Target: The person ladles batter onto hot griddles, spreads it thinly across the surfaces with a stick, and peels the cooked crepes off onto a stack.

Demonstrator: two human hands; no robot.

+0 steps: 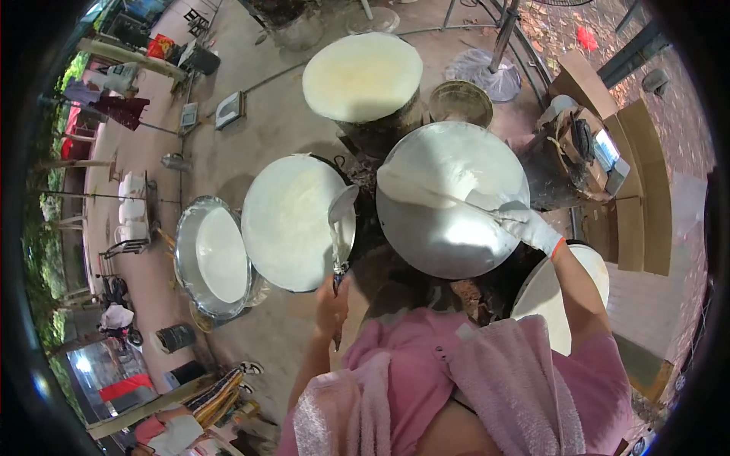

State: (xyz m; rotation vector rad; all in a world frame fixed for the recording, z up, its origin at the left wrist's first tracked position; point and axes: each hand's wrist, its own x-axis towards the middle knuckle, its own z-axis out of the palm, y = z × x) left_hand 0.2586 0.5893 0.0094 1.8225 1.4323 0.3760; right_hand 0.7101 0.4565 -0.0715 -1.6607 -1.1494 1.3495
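Note:
My bare left hand (pixel 331 308) grips the dark handle of a metal ladle (pixel 340 214), whose bowl is over the right edge of the left round griddle (pixel 279 228). A thin pale layer covers that griddle. My right hand (pixel 527 227), in a white glove with an orange cuff, holds the near end of a long thin spreader (pixel 433 191). The spreader lies across the large shiny round griddle (pixel 456 245) before me. White batter (pixel 463 181) is smeared over this griddle's upper part. Glare hides some of its surface.
A plastic-lined basin (pixel 181 256) of white batter stands at left. Another pale-coated round griddle (pixel 362 74) is ahead, beside a round brown container (pixel 461 102). Cardboard (pixel 644 188) and a cluttered drum (pixel 542 176) stand right. A pale round surface (pixel 547 308) lies below my right arm. A person (pixel 171 430) is at lower left.

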